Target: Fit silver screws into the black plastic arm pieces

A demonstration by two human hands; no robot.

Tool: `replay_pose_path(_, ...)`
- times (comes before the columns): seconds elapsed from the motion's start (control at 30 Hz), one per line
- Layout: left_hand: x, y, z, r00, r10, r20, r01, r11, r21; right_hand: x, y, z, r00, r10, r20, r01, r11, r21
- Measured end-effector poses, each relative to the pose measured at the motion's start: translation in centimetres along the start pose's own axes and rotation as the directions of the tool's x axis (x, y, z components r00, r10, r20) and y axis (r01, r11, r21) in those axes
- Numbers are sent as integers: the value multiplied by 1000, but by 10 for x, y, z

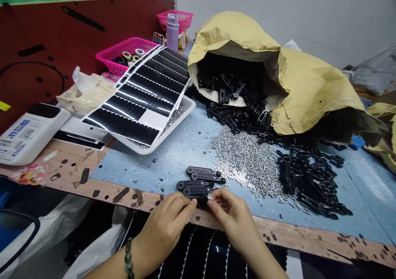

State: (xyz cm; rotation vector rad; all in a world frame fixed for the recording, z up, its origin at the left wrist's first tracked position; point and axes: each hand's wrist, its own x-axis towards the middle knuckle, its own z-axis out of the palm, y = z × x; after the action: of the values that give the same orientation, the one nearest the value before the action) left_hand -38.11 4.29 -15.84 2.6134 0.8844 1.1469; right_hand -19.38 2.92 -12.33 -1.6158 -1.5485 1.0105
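Note:
My left hand (171, 219) is closed at the table's front edge, thumb and forefinger pressed together; what lies between them is hidden. Facing it, my right hand (232, 211) pinches a small pale piece (210, 197) whose kind I cannot make out. Just beyond the fingertips lie several black plastic arm-shaped parts (194, 191), set side by side in overlapping pairs. A dark part shows between the two hands, mostly covered by the fingers. Right of these spreads a heap of small silver screws (262, 165) with nuts (227, 147) along its left side.
Loose black plastic parts (312, 180) pile up on the right, below yellow paper sacks (321, 85). A white tray (145, 150) of metal bits carries sheets of black stickers (148, 93). Behind are a pink basket (116, 66) and a purple bottle (172, 33); a white device (29, 134) stands left.

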Motion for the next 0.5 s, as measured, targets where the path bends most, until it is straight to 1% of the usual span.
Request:
replay_pose_path(0.07,-1,0,1,1000,-11,4,11,1000,-1,2,-2,-1,1000,-13,-12,11,996,-90)
replay_pose_path(0.13,-1,0,2,1000,-11,4,11,1000,-5,3,-4,-2,998,-58,-26,52,979,-195)
replay_pose_path(0.27,-1,0,3,1000,0,5,0,1000,-10,9,-7,0,995,-97,6,94,947,-307)
replay_pose_path(0.4,-1,-2,2,1000,9,-4,-9,1000,-4,14,-5,-5,997,-67,29,73,922,-380)
replay_pose_path(0.47,-2,-3,2,1000,19,-8,-19,1000,-10,11,-2,-11,999,-53,10,52,891,-452)
replay_pose_path(0.5,-3,-4,3,1000,21,-9,-21,1000,-13,7,-1,-13,997,-80,-14,63,870,-489)
